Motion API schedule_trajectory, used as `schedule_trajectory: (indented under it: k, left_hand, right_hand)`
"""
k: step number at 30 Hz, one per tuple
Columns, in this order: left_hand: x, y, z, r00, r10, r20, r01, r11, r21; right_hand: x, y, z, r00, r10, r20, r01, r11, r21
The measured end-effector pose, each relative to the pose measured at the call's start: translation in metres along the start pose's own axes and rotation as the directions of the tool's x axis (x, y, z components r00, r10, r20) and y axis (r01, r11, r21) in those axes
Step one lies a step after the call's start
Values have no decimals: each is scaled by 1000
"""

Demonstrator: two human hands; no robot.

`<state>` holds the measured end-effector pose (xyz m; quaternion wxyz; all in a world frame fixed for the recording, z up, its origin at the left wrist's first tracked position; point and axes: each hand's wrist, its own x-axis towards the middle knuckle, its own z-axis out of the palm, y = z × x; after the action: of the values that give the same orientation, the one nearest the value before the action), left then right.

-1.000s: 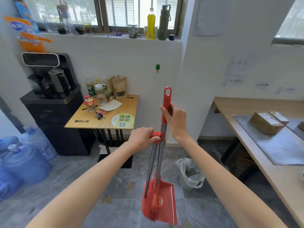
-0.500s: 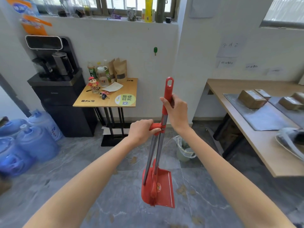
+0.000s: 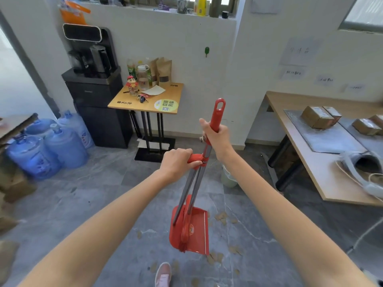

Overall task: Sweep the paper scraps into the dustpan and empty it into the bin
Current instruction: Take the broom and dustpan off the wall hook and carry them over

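Note:
A red dustpan [image 3: 196,230] hangs just above the grey floor, with a red broom head [image 3: 185,235] nested against it. My left hand [image 3: 177,162] is shut on the dustpan's red handle grip. My right hand [image 3: 216,135] is shut on the red broom handle [image 3: 217,112] higher up. Brown paper scraps [image 3: 221,217] lie on the floor right of the dustpan, and more scraps [image 3: 213,258] lie below it. A pale bin [image 3: 228,179] with a plastic liner stands behind my right forearm, partly hidden.
A small wooden side table [image 3: 149,102] with bags and a bottle stands against the wall, next to a black water dispenser [image 3: 97,88]. Blue water jugs [image 3: 53,141] sit at left. A long desk [image 3: 310,154] with cardboard boxes fills the right. My pink shoe [image 3: 163,274] shows below.
The view has backed away from the wall and tilted down, so the bin and side table look farther off. More scraps show around the dustpan. Both hands keep their grips.

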<state>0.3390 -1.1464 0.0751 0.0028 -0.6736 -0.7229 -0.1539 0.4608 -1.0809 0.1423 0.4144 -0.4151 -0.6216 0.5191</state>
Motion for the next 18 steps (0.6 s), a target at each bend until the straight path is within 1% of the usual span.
schedule_trajectory:
  k: [2,6,11,15,18]
  left_hand:
    - [-17,5,-3,1000,21,-20,-20,1000,18]
    - [-43,6,-11,997,68,-42,-65,996,66]
    - [-67,-3,-21,991,114,-68,-109,992,67]
    - [-87,-17,-27,992,105,-71,-102,994,46]
    - [-102,-32,-32,993,90,-72,-90,996,-5]
  right_hand:
    - [-14,-4,0,999,35,7,-35,999,36]
    - [-36,-14,1,993,28,116,-37,997,74]
    - [-56,-25,13,983,16,182,-24,999,40]
    - [-70,-31,34,986,9,168,-9,1000,0]
    - [-82,-32,57,990,-5,137,7,1000,-14]
